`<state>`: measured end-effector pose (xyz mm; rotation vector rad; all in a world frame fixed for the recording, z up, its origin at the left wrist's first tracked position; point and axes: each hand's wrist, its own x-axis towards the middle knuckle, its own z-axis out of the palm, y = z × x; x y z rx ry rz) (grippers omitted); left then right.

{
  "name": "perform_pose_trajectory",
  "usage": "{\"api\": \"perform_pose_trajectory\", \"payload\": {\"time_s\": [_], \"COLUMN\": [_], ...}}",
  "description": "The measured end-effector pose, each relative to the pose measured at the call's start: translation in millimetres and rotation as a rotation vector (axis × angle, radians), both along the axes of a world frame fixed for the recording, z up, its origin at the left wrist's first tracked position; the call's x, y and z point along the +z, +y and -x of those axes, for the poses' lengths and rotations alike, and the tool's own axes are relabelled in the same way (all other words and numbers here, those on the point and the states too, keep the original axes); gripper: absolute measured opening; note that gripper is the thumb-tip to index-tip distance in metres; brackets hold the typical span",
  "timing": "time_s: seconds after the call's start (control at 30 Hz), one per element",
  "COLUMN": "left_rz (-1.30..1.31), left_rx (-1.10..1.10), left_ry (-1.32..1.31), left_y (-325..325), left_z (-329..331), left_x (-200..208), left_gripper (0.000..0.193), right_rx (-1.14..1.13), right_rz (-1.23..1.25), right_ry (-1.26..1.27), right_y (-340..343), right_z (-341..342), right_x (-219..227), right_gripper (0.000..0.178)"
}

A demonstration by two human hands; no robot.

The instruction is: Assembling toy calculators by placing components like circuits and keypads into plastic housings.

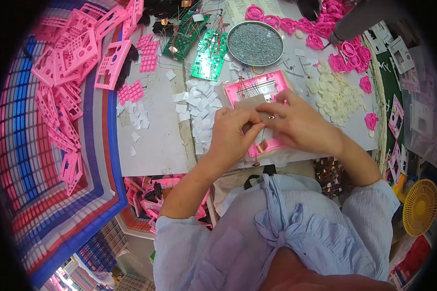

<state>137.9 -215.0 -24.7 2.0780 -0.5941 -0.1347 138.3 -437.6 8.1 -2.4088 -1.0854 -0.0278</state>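
Observation:
A pink plastic housing (pixel 234 90) lies on the table in front of me, with a rectangular opening and metal strips near its far end. Over it sits a flat brown board (pixel 251 103) with a small shiny metal part (pixel 271 117) at its edge. My left hand (pixel 234 132) is closed in a pinch by that edge; a thin wire shows below the fingertips, but what they grip is mostly hidden. My right hand (pixel 303 125) bends its fingers over the board's right side and holds it. A copper-coloured piece (pixel 262 146) and wires lie at the housing's near end.
White paper squares (pixel 199 104) lie left of the housing. Beyond are green circuit boards (pixel 210 56) and a round tray of small metal pieces (pixel 255 43). Cream discs (pixel 337 94) and pink rings (pixel 349 51) lie right. A striped bag (pixel 94 145) holds pink housings (pixel 77 53).

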Motion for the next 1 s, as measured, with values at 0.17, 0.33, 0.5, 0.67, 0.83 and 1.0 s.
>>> {"api": "perform_pose_trajectory", "payload": {"time_s": [0.17, 0.33, 0.5, 0.67, 0.83, 1.0], "left_rz": [-0.029, -0.034, 0.011, 0.084, 0.091, 0.12], "left_rx": [0.094, 0.099, 0.132, 0.171, 0.184, 0.185], "left_ry": [-0.044, -0.185, -0.193, -0.206, -0.162, -0.154], "left_y": [1, -8, -10, -8, -6, -6], "left_z": [14, 14, 21, 27, 29, 29], "left_x": [-11, -13, -18, -26, -29, -30], "left_gripper": [0.006, 0.005, 0.008, 0.008, 0.008, 0.008], "right_rx": [-0.391, -0.648, -0.019, 0.027, 0.12, 0.083], "right_rz": [-1.1, -1.059, -0.748, -1.388, -1.505, -1.501], "right_ry": [-0.247, 0.144, 0.617, 0.676, 0.588, 0.666], "right_y": [-64, -61, -50, 23, 41, 42], "right_z": [-70, -127, -106, -31, -12, -11], "right_x": [40, 94, 72, 21, 15, 7], "right_gripper": [0.033, 0.051, 0.052, 0.033, 0.026, 0.026]}}
